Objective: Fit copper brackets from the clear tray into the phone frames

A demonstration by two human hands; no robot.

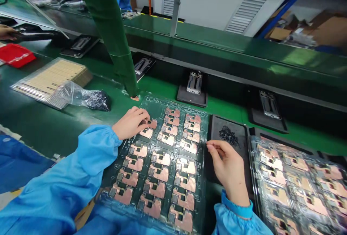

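Currently, the left hand (pixel 130 122) is clamping its grip on a board (pixel 153 123) over the tray (pixel 154 105). The right hand (pixel 230 166) is hovering nearby, fingertips (pixel 210 149) together.

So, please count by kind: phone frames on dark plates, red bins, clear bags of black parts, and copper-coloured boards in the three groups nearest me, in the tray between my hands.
Phone frames: 4
Red bin: 1
Clear bag: 1
Copper-coloured boards: 12
Total: 18

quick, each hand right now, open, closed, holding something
Left hand: touching a copper-coloured board; firm grip or not can't be told.
Right hand: pinched closed; anything held can't be told.
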